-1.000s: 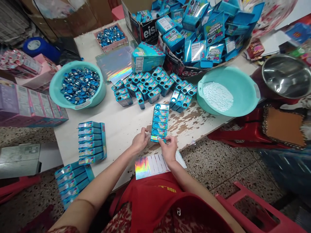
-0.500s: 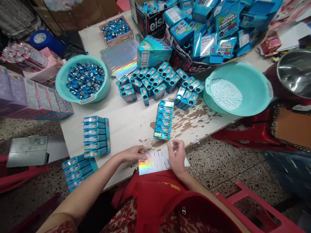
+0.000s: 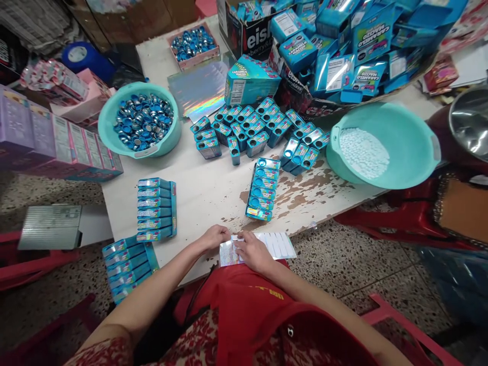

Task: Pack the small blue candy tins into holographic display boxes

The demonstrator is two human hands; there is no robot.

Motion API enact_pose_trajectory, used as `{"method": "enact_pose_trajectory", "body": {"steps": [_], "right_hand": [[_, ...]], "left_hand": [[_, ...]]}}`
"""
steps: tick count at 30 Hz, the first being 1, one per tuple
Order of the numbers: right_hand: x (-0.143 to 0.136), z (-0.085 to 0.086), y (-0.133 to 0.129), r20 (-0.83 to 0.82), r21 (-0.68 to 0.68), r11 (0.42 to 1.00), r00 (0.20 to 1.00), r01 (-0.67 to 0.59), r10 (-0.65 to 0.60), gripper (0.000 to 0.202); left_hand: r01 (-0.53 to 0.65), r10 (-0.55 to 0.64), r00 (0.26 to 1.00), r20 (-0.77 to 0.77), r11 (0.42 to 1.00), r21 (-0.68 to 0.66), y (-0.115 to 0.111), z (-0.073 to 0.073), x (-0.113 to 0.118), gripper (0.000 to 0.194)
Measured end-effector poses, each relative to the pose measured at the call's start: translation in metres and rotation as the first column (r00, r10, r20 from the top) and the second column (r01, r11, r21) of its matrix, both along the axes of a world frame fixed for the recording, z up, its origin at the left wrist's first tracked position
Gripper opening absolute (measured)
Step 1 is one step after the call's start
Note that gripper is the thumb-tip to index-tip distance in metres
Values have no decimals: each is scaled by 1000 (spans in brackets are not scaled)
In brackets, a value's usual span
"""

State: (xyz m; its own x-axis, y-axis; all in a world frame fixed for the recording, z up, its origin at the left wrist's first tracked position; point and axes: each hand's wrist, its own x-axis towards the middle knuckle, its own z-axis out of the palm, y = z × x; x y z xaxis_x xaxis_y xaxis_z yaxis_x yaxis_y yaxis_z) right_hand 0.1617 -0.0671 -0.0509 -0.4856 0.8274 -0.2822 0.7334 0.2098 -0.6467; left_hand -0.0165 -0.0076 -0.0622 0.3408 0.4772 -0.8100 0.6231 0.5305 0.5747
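A shiny sheet of sticker strips [image 3: 280, 245] lies at the table's near edge, in front of the red apron. My right hand [image 3: 253, 250] rests on its left part, fingers spread over the strips. At the sheet's upper left corner my left hand [image 3: 216, 237] has thumb and fingertips pinched together; what they hold, if anything, is too small to make out. Just beyond the hands stands a row of blue candy boxes [image 3: 263, 188], most with round blue caps; the nearest one has a shiny strip across its top.
Blue boxes with open holes [image 3: 244, 127] stand farther back. A teal basin of metal caps [image 3: 173, 137] is at left, a teal basin of white candies [image 3: 415, 147] at right. Sealed rows [image 3: 156, 208] sit at left. A carton [image 3: 297, 96] of blue boxes stands behind.
My right hand has moved left across the sheet, from its right part to its left part, and its fingers have spread. The whole view has shifted slightly.
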Motion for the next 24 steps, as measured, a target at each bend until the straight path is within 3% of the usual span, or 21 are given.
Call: {"method": "enact_pose_trajectory", "body": {"steps": [5, 7, 10, 12, 14, 16, 18, 21, 24], "right_hand": [[-3, 1, 6, -18, 35, 997, 997, 69, -68, 3], [-2, 9, 10, -59, 10, 994, 992, 111, -110, 6], [7, 32, 15, -206, -39, 958, 936, 285, -287, 8], [15, 48, 21, -293, -102, 903, 855, 417, -428, 9], [22, 60, 28, -336, -181, 838, 768, 515, -544, 11], [27, 64, 36, -364, -256, 769, 679, 586, -638, 14], [28, 62, 45, -384, -317, 685, 572, 656, -725, 16], [26, 54, 54, -408, -389, 581, 432, 715, -804, 20], [25, 45, 59, -410, -381, 515, 359, 768, -838, 21]], "left_hand": [[17, -16, 1000, -20, 999, 33, 0, -7, 0, 14], [100, -92, 992, -82, 991, 93, 1, -8, 1, 14], [206, -169, 970, -176, 953, 221, 3, 0, 3, 18], [110, -67, 990, -128, 924, 366, 8, 14, 8, 28], [-49, 18, 997, 73, 895, 443, 14, 33, 16, 39], [-89, -20, 964, 267, 916, 391, 23, 51, 25, 41], [-30, -70, 937, 342, 960, 279, 33, 63, 35, 34], [-37, -19, 947, 322, 986, 165, 47, 67, 45, 29], [-72, 37, 946, 322, 992, 99, 60, 65, 50, 24]]}}
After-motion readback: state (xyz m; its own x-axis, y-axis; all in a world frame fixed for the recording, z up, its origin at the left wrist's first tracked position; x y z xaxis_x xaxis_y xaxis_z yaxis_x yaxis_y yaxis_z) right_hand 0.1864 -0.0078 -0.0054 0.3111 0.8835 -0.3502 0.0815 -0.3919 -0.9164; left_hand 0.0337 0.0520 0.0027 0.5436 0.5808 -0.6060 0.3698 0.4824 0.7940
